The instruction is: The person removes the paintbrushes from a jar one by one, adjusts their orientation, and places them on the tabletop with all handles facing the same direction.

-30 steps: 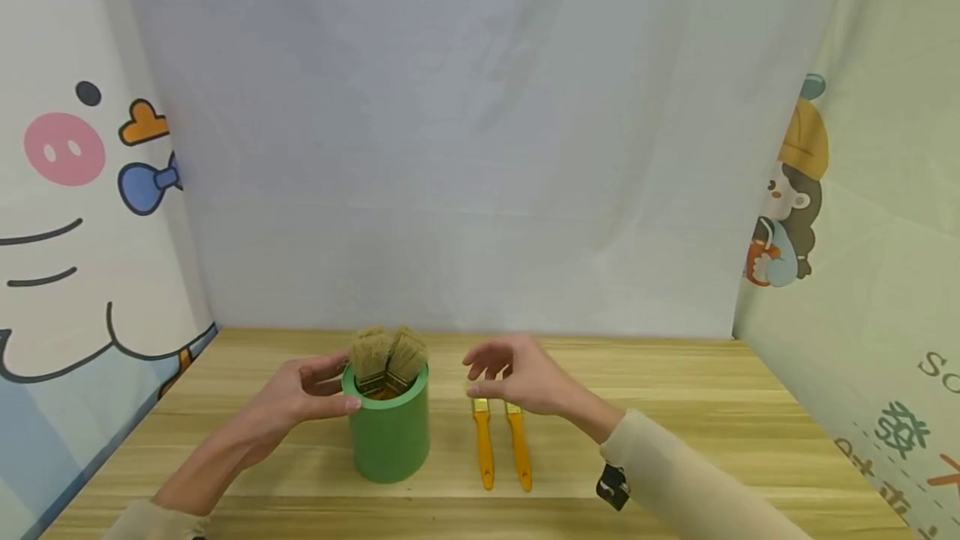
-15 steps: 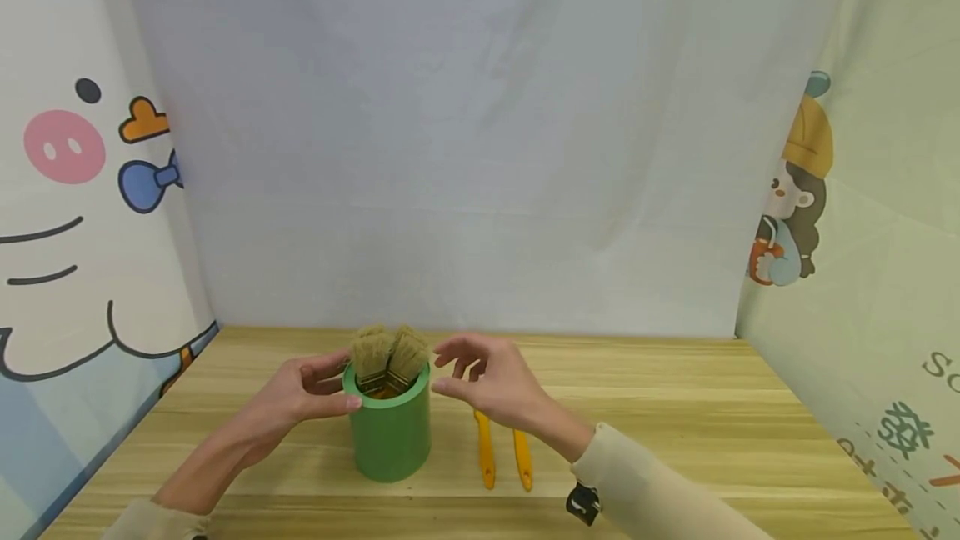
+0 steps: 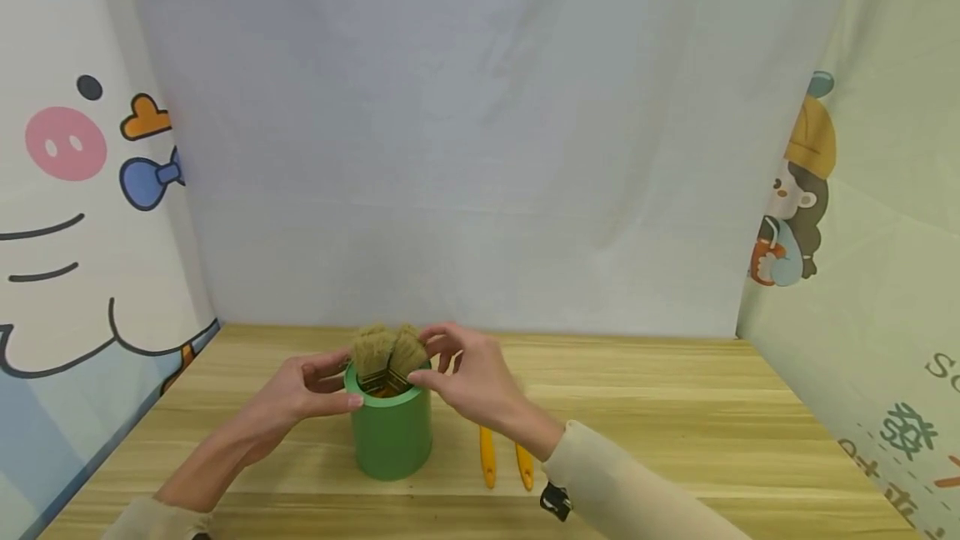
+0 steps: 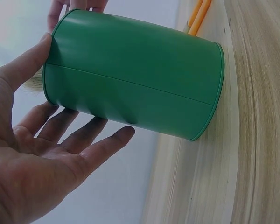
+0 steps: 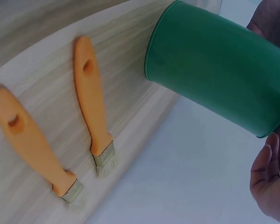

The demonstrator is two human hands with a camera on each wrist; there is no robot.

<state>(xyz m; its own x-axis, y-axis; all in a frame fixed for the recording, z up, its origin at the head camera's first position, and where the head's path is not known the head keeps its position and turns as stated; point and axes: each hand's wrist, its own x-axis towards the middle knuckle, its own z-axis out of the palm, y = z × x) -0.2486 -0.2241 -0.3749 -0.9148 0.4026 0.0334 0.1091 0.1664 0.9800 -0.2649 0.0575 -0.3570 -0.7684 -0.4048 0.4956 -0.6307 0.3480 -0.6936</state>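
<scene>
A green cylindrical pot [image 3: 392, 440] stands upright on the wooden table. Two paintbrushes rise bristles-up from it, a left paintbrush [image 3: 372, 352] and a right paintbrush [image 3: 406, 353]; their handles are mostly hidden inside. My left hand [image 3: 292, 394] holds the pot's left side, thumb near the rim and fingers bent behind the wall. At the opposite rim, my right hand [image 3: 472, 373] pinches the right paintbrush, thumb in front and fingers behind. Two smaller orange-handled paintbrushes, one nearer the pot [image 5: 91, 93] and one farther off [image 5: 32, 142], lie beneath my right forearm.
The wooden table [image 3: 660, 415] reaches back to a pale cloth backdrop [image 3: 450, 132]. Printed cloths hang on both sides, the left one with a cartoon pig snout [image 3: 66, 143], the right one with a cartoon figure [image 3: 795, 190].
My right hand has moved left from above the small paintbrushes to the pot's rim and taken hold of the right paintbrush. My left hand stays on the pot.
</scene>
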